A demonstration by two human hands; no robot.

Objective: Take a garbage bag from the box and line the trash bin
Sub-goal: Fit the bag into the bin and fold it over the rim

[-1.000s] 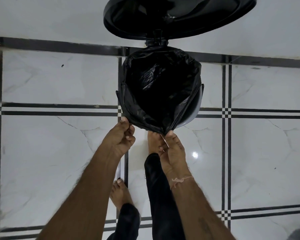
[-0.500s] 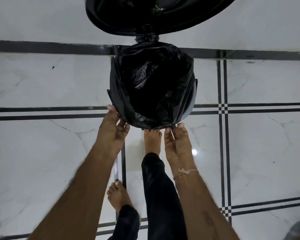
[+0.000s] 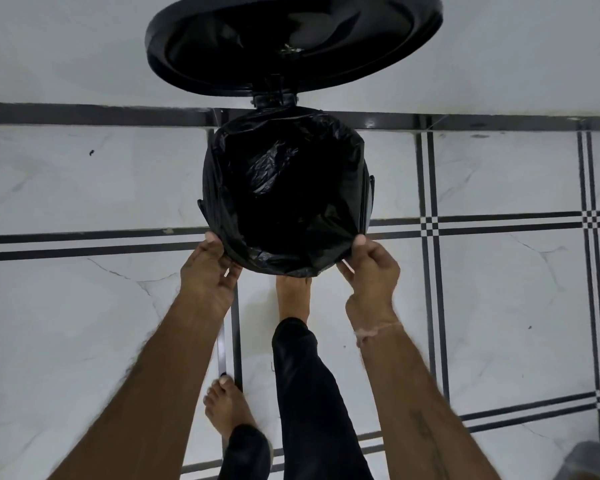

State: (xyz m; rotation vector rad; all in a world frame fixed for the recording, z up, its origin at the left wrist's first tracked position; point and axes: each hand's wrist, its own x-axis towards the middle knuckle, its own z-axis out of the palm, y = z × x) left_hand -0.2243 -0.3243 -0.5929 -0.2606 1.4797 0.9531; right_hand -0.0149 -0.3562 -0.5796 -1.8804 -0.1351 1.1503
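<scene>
The fingers [image 3: 374, 258] of the right hand [image 3: 373, 271] curl around the near right edge of the garbage bag [image 3: 284, 188], thumb on top, pinching the black film against the rim. The left hand [image 3: 208, 268] grips the near left edge the same way, its fingers tucked under the folded plastic. The bag sits inside the trash bin [image 3: 369, 202], its mouth folded outward over the rim all around. The bin's round lid [image 3: 291, 43] stands open at the far side against the wall. A bare foot [image 3: 293, 296] sits just under the bin's near edge; another foot [image 3: 226, 407] stands nearer on the tiled floor [image 3: 499, 289].
</scene>
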